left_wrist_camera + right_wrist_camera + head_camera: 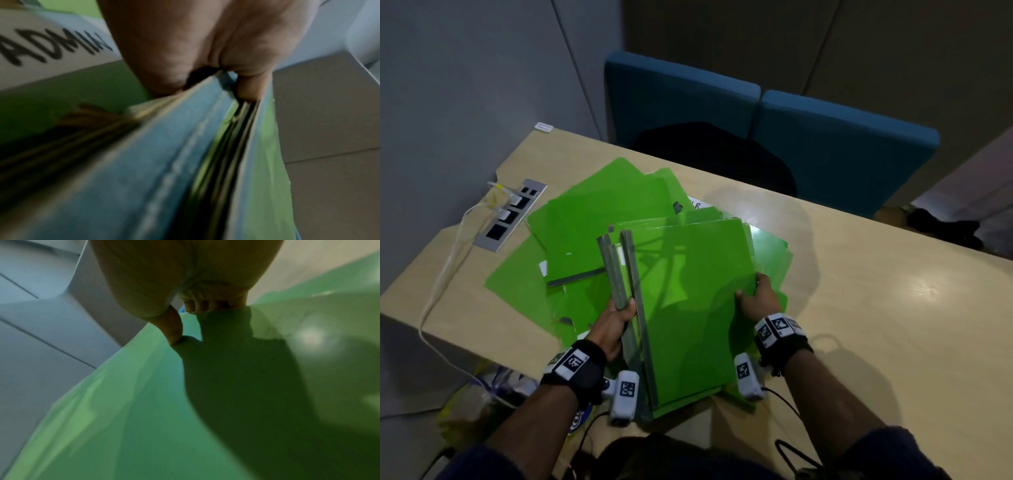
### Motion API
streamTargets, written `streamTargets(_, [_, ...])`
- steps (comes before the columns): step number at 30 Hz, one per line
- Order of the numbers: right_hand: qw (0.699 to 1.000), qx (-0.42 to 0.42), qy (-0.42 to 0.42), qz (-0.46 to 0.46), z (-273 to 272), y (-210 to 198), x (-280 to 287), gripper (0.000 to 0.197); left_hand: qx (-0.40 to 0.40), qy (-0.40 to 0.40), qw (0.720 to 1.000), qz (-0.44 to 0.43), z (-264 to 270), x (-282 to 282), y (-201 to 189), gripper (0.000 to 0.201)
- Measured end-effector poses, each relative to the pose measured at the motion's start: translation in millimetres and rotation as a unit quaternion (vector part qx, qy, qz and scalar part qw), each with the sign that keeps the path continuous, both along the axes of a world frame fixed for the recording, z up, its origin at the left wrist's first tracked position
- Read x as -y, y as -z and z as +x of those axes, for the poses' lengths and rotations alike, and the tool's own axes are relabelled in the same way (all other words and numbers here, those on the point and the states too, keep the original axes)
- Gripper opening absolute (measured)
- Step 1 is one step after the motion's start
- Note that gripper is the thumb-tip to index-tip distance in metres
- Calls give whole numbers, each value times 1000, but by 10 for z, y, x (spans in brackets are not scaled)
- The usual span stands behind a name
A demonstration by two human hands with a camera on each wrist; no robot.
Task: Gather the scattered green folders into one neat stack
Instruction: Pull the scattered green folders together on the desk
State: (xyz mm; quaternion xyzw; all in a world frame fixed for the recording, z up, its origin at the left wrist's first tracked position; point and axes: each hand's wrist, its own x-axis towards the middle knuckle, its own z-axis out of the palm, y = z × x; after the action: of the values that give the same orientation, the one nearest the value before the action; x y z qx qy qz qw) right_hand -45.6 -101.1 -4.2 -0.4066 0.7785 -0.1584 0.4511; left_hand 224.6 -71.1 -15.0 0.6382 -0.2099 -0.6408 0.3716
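Note:
I hold a bundle of green folders (695, 301) tilted up over the near edge of the table. My left hand (616, 318) grips their grey spines (619, 274) on the left side; in the left wrist view the fingers (242, 68) curl round the grey-blue spines (164, 162). My right hand (756, 301) pinches the bundle's right edge, thumb (174, 331) on the top cover (144, 402). More green folders (599, 219) lie scattered flat underneath and to the left, overlapping one another. One carries a white label reading ADMIN (51, 47).
The beige table (876, 308) has a power socket strip (510, 216) with white plugs and a cable at the left. Two blue chairs (825, 144) stand beyond the far edge. A plastic bag (482, 394) lies on the floor at the near left.

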Motion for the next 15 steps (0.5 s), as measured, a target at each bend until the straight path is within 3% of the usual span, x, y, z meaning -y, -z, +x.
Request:
streamTargets(2, [1000,13,14,-1,91,42,31,65,-9,2,1000,2,54,-39,-5,78])
streamTargets(5, [999,30,10,-25,205,77,59,67,28,23,999,-40,88,-76,5,40])
streamTargets(8, [997,21,-59,-43,217,42,68,56,106,-5,992,-72,231,-123,-35,42])
streamTargets(10, [993,-51,-86,-62,153,74,103,51,118,-21,990,-68,424,-149,-7,44])
streamTargets(13, [975,-192,-112,-16,93,150,76,74,108,-36,992,-49,668,-196,77,45])
streamTargets(15, [961,-234,-144,20,158,162,28,81,100,-58,992,-40,749,-227,97,49])
